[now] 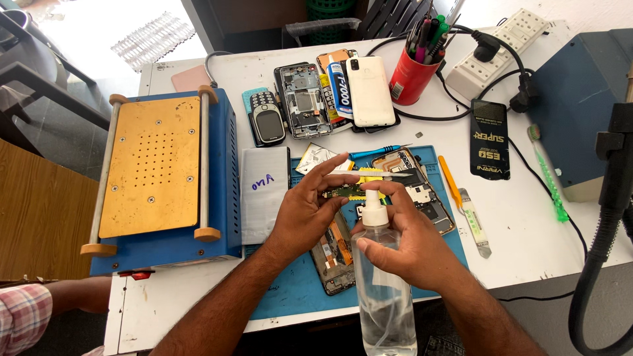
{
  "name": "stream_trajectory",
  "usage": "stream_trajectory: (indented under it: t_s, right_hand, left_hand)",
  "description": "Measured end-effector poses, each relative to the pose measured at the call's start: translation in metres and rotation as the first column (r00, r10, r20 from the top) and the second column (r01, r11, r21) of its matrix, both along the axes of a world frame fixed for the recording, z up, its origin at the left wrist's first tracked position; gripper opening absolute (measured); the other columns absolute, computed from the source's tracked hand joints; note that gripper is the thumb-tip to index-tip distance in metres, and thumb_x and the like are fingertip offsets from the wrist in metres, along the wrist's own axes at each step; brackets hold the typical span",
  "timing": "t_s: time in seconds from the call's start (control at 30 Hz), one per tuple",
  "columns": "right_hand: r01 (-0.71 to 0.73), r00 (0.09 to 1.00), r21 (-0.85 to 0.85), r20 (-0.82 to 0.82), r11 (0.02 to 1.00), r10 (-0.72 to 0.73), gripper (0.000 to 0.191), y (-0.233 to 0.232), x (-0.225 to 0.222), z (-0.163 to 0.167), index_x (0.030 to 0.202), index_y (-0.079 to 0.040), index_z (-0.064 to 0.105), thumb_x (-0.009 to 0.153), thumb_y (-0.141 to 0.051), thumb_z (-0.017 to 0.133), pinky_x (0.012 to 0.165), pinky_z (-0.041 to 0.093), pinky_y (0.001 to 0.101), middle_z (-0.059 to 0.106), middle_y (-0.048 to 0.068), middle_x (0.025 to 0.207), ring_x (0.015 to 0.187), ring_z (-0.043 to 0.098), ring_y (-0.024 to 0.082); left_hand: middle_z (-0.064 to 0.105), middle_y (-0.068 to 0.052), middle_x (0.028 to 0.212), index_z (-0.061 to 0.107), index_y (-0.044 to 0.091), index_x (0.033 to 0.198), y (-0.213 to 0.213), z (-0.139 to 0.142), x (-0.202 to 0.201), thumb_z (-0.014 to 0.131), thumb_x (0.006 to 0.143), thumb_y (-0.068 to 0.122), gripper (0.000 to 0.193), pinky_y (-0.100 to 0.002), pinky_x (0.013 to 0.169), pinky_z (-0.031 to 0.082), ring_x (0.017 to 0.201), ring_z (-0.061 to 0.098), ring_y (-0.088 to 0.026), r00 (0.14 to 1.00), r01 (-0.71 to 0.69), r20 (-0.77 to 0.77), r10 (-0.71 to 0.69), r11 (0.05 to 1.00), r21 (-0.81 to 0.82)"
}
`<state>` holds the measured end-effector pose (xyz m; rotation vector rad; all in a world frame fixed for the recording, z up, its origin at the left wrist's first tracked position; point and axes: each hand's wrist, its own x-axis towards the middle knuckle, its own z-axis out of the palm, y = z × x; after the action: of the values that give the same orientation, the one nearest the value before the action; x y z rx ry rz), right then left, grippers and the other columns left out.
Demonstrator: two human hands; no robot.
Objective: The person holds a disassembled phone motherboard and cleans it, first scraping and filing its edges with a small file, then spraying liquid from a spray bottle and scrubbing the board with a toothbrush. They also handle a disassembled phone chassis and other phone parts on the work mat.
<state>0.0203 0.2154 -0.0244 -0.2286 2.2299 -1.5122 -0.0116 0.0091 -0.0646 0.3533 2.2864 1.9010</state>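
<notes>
Head view, items on and above my bench:

- My left hand [310, 211]: fingers closed in a pinch on a small green circuit board [343, 191], held above the blue work mat [290, 290].
- My right hand [402, 244]: wrapped around the neck of a clear spray bottle [386, 296], forefinger up on its white pump head [374, 207] (nozzle turned toward the board, just beside it).
- Spray bottle: upright, near the front edge of the white table [527, 231], holding clear liquid.
- Opened phone [333, 254]: lying on the mat under my left hand, insides showing.
- Second opened phone [422, 191]: on the mat behind my right hand, partly hidden by it.
- Blue-handled screwdriver [376, 153]: at the far edge of the mat.
- Orange pry tool [451, 182]: just off the mat's right side.
- Blue machine with a brass-coloured top plate [155, 175]: left of the mat.
- Grey wrapped packet [264, 191]: between machine and mat.
- Keypad phone [267, 118], a stripped phone frame [303, 99] and a white phone back [369, 89]: in a row at the rear.
- Red cup of pens [412, 76]: rear right, near a white power strip [501, 49].
- Another person's arm in a checked sleeve [26, 316]: low left, well apart from my hands.
</notes>
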Motion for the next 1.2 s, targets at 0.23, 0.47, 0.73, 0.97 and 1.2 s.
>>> stream_trajectory:
  t_s: [0.23, 0.47, 0.73, 0.97, 1.2]
  right_hand:
    - [0.003, 1.0, -0.028, 0.011, 1.0, -0.003, 0.085, -0.002, -0.002, 0.006, 0.151, -0.02, 0.03, 0.076, -0.027, 0.07, 0.093, 0.059, 0.0448, 0.074, 0.015, 0.101, 0.102, 0.075, 0.025]
    - [-0.031, 0.997, -0.01, -0.071, 0.999, 0.03, 0.08, -0.009, -0.003, 0.006, 0.149, -0.018, 0.036, 0.078, -0.028, 0.071, 0.086, 0.064, 0.0433, 0.07, 0.015, 0.103, 0.1, 0.077, 0.024]
    - [0.073, 0.996, 0.008, -0.053, 0.997, -0.073, 0.077, -0.002, -0.009, 0.0, 0.145, -0.019, 0.035, 0.078, -0.027, 0.071, 0.087, 0.062, 0.044, 0.074, 0.015, 0.102, 0.099, 0.077, 0.025]
    - [0.077, 0.997, -0.026, -0.012, 0.997, -0.078, 0.08, -0.004, -0.012, -0.005, 0.149, -0.021, 0.031, 0.079, -0.028, 0.07, 0.086, 0.061, 0.0438, 0.072, 0.016, 0.102, 0.098, 0.075, 0.026]
    - [0.018, 0.999, -0.062, -0.033, 0.998, -0.021, 0.078, -0.011, -0.011, -0.006, 0.148, -0.018, 0.031, 0.081, -0.029, 0.069, 0.088, 0.061, 0.0425, 0.072, 0.016, 0.104, 0.1, 0.075, 0.024]
  left_hand:
    - [0.073, -0.006, 0.13, 0.044, 0.021, 0.151, 0.001, -0.001, 0.0, 0.064, 0.095, 0.002, 0.062, -0.03, 0.096, 0.064, 0.119, 0.071, -0.017, 1.0, 0.009, 0.0, -0.009, 1.0, 0.006]
    - [0.071, -0.008, 0.132, 0.054, 0.013, 0.143, 0.003, -0.012, 0.0, 0.065, 0.095, 0.003, 0.05, -0.03, 0.099, 0.062, 0.123, 0.069, -0.017, 0.998, 0.022, -0.066, -0.021, 1.0, 0.003]
    - [0.075, -0.017, 0.119, 0.064, 0.001, 0.135, -0.001, -0.032, -0.009, 0.053, 0.106, 0.014, 0.034, -0.03, 0.088, 0.064, 0.105, 0.076, -0.021, 0.981, -0.037, 0.19, -0.025, 0.947, 0.318]
    - [0.072, -0.019, 0.122, 0.06, 0.001, 0.138, -0.005, -0.029, -0.012, 0.044, 0.107, 0.012, 0.037, -0.03, 0.089, 0.065, 0.106, 0.076, -0.02, 0.954, -0.062, 0.289, -0.074, 0.899, 0.434]
    - [0.071, -0.017, 0.124, 0.062, -0.001, 0.135, -0.002, -0.028, -0.011, 0.05, 0.103, 0.005, 0.035, -0.029, 0.091, 0.065, 0.109, 0.073, -0.02, 0.954, -0.069, 0.296, -0.054, 0.918, 0.39]
